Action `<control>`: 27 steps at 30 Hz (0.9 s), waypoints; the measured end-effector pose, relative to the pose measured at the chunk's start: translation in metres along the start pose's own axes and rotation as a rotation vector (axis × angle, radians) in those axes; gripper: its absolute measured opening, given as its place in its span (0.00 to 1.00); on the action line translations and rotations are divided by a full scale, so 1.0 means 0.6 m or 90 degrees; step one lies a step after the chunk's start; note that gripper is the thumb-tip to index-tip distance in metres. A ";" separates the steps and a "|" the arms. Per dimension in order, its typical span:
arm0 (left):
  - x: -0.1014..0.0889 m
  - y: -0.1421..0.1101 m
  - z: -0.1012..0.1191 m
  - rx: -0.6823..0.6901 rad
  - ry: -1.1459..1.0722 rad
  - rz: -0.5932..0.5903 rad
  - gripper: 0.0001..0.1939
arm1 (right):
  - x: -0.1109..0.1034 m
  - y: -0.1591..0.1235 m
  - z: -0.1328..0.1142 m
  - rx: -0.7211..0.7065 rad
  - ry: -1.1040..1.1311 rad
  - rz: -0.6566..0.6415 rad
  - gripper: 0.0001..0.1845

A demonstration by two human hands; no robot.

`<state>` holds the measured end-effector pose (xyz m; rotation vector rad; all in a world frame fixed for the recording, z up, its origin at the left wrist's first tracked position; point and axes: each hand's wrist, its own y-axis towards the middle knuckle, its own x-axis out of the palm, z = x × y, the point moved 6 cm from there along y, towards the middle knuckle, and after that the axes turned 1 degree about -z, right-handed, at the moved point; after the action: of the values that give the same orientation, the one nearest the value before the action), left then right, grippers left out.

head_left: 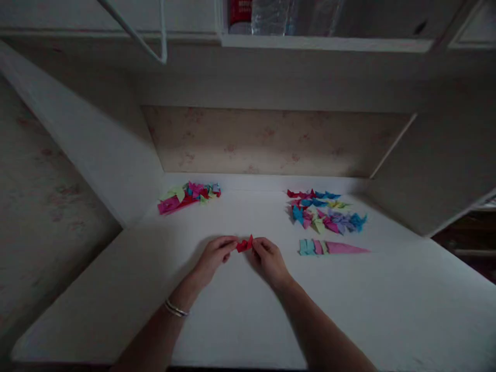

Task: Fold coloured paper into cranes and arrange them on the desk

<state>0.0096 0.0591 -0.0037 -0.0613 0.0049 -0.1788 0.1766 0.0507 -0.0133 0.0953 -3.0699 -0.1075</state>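
Observation:
Between my two hands, just above the white desk (236, 310), is a small red origami piece (244, 245), folded to points and shaped like a crane. My left hand (215, 256) pinches its left end between thumb and fingers. The right end is pinched by my right hand (270, 260). Bracelets circle my left wrist. To the right of my right hand lies a row of overlapping folded papers (329, 247), light blue, pink and green, tapering to a pink point.
Several colourful origami cranes (325, 214) lie in rows at the back right. A mixed heap of folded paper (189, 196) sits at the back left. Overhead, a shelf (325, 44) holds clear plastic items, and a white hanger-like wire (163, 36) hangs down.

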 end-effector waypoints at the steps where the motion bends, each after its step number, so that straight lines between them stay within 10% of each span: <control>1: 0.000 -0.001 0.001 -0.002 -0.002 0.001 0.19 | 0.000 0.000 0.000 0.005 0.004 0.001 0.21; 18: 0.023 0.008 -0.003 0.013 0.174 0.006 0.17 | -0.039 0.014 -0.007 0.063 0.047 -0.065 0.22; 27: 0.067 0.109 0.092 0.199 0.348 0.121 0.12 | -0.051 0.017 0.013 0.107 0.138 -0.018 0.17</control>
<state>0.0612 0.1197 0.0472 0.3001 0.5254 -0.0004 0.2061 0.0635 -0.0226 0.1488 -2.8561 0.1504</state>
